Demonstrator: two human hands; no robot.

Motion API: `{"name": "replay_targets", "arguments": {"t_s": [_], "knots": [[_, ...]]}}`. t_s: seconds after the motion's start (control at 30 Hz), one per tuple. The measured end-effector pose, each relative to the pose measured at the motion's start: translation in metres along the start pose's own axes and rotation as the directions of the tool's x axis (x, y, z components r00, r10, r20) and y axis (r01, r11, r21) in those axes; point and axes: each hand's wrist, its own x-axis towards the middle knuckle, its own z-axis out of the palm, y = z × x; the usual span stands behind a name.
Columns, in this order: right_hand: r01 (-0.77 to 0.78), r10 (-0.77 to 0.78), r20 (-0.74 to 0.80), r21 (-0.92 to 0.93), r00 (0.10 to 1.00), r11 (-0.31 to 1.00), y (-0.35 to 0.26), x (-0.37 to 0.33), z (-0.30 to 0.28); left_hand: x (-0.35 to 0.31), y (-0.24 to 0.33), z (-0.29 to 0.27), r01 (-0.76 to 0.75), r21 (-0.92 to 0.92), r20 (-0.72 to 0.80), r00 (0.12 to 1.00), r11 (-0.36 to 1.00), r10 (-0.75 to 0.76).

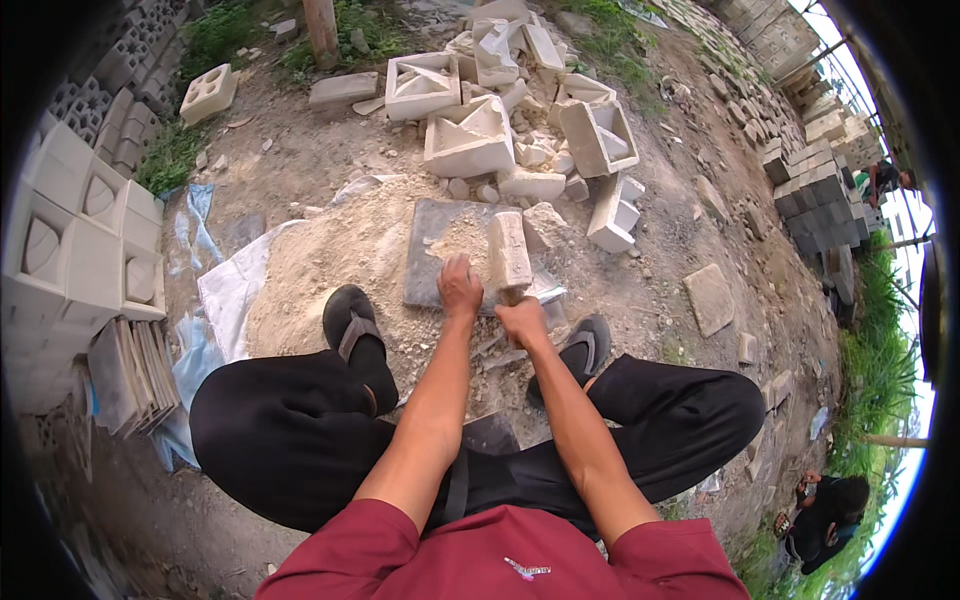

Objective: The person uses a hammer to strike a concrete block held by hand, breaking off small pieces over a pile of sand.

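My right hand is closed around the short handle of a wooden mallet. The mallet's thick, dusty block head points away from me, over the right part of a flat grey slab. On the slab's near half rests my left hand, its fingers reaching forward and slightly bent, with nothing visible in them. Pale crumbled pieces lie on the slab just beyond those fingers. A broken chunk sits beside the mallet head. Sandy rubble is heaped left of the slab.
Broken cream-coloured hollow blocks are piled beyond the slab. White blocks and thin leaning panels stand at the left. A flat stone lies to the right. My sandalled feet flank the slab's near side; another person is at the lower right.
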Motion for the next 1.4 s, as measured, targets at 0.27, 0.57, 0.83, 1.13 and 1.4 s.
{"name": "replay_targets", "arguments": {"t_s": [0.27,0.57,0.83,1.13,1.4], "knots": [[-0.161,0.183,0.375,-0.089,0.909,0.983,-0.040,0.014,-0.033,-0.010,-0.012,-0.005,-0.048,0.142,0.193,0.981,0.989,0.020],[0.501,-0.466,-0.212,0.165,0.859,0.850,-0.038,0.004,-0.016,-0.012,-0.016,-0.011,-0.038,0.195,0.250,0.968,0.980,-0.013],[-0.164,0.180,0.213,-0.088,0.960,0.982,-0.003,-0.007,-0.012,-0.008,-0.009,-0.017,-0.014,0.211,0.309,0.950,0.977,-0.053],[0.057,-0.080,0.040,0.410,0.996,0.910,-0.088,0.007,-0.035,-0.018,-0.015,-0.014,-0.018,0.218,0.265,0.963,0.976,-0.041],[-0.110,0.165,0.208,-0.252,0.964,0.962,-0.015,-0.011,-0.010,-0.005,-0.009,-0.017,0.008,0.203,0.356,0.931,0.979,-0.082]]}}
